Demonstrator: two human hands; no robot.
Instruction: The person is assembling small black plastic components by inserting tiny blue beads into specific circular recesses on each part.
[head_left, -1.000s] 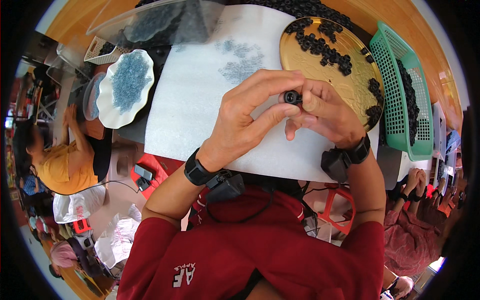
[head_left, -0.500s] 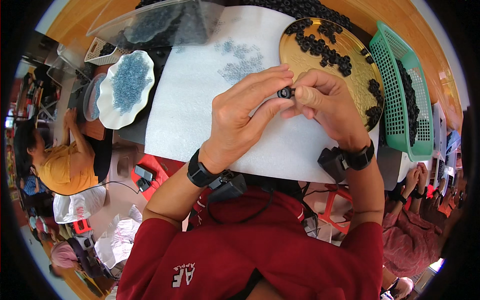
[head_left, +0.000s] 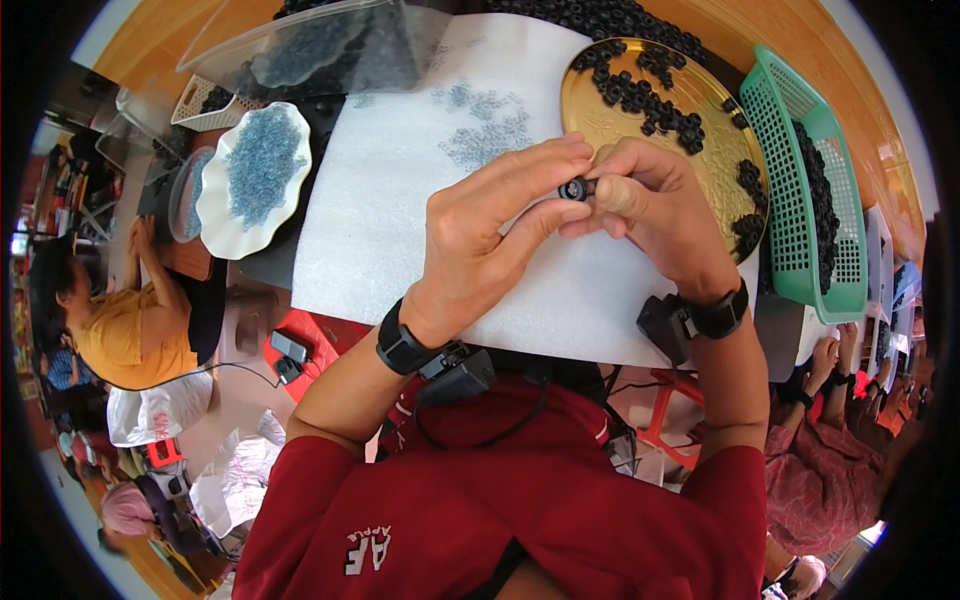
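Note:
Above the white foam sheet (head_left: 370,240), my two hands meet over one small black round part (head_left: 574,189) with a hollow, ring-like end. My left hand (head_left: 485,225) is closed on it, thumb below and fingers above. From the other side my right hand (head_left: 650,200) pinches the same part between thumb and fingertips, which hide its right end. Small clear bluish pieces (head_left: 485,130) lie scattered on the foam beyond my left hand. Past my right hand, a round gold tray (head_left: 590,115) carries many similar black parts (head_left: 685,130).
At the left stands a white wavy-edged dish (head_left: 228,240) heaped with clear bluish pieces. A transparent bin (head_left: 400,50) is behind it. A green mesh basket (head_left: 850,240) with black parts borders the tray on the right. People sit to the left and right.
The black part has turned slightly, so its round hollow end faces me more. Both hands keep nearly the same place and grip.

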